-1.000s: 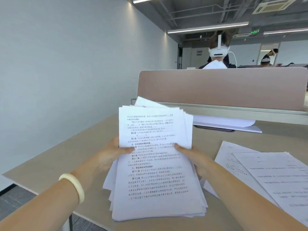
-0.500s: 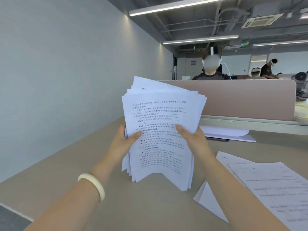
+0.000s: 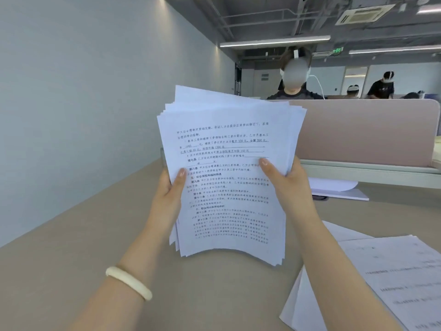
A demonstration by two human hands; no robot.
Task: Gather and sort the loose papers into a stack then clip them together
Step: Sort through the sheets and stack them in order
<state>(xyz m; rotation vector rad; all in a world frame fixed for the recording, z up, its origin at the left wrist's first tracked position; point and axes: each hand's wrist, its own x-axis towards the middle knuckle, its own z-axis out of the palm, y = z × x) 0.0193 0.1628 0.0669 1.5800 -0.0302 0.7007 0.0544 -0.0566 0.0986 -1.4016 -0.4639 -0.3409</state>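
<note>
Left hand [image 3: 167, 199] and right hand [image 3: 290, 187] pinch the printed paper stack [image 3: 226, 177] upright, edges uneven. Loose sheets [image 3: 393, 278] on desk [image 3: 59, 271] ungathered; no clip visible, so roughly halfway.

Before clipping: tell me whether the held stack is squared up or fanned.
Fanned. The stack, held upright off the desk by the left hand and right hand, shows staggered sheet edges at top and bottom.

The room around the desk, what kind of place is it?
Most likely an open-plan office. A desk ends at a low divider panel, more people sit at desks beyond it, strip lights hang under exposed ceiling pipes, and both hands hold a stack of printed papers.
</note>
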